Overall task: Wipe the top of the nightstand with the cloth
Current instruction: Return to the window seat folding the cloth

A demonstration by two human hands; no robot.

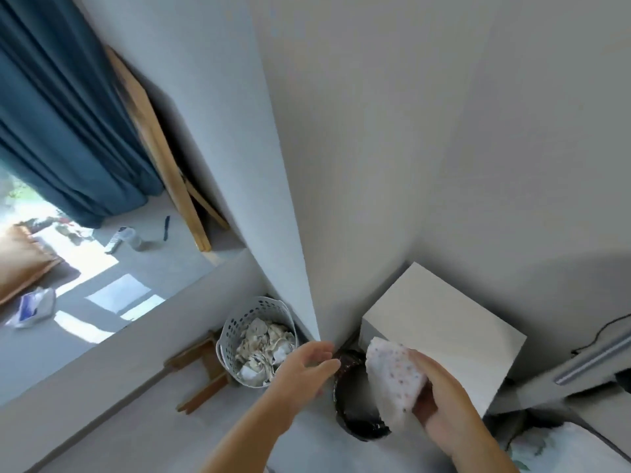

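Observation:
The white box-shaped nightstand [440, 322] stands against the wall at the lower right; nothing rests on the part of its top that shows. My right hand [444, 401] grips a white cloth with small coloured dots [392, 380], held in the air in front of the nightstand's near left corner. My left hand [307, 367] hovers to the left of it with fingers apart and holds nothing, above the edge of a dark round bin [351, 414].
A white perforated basket [232, 336] full of crumpled paper stands by the wall corner, with a small wooden stool [201, 377] beside it. A bed edge [580, 448] and a black cable [604, 332] lie to the right. A teal curtain [61, 124] hangs at far left.

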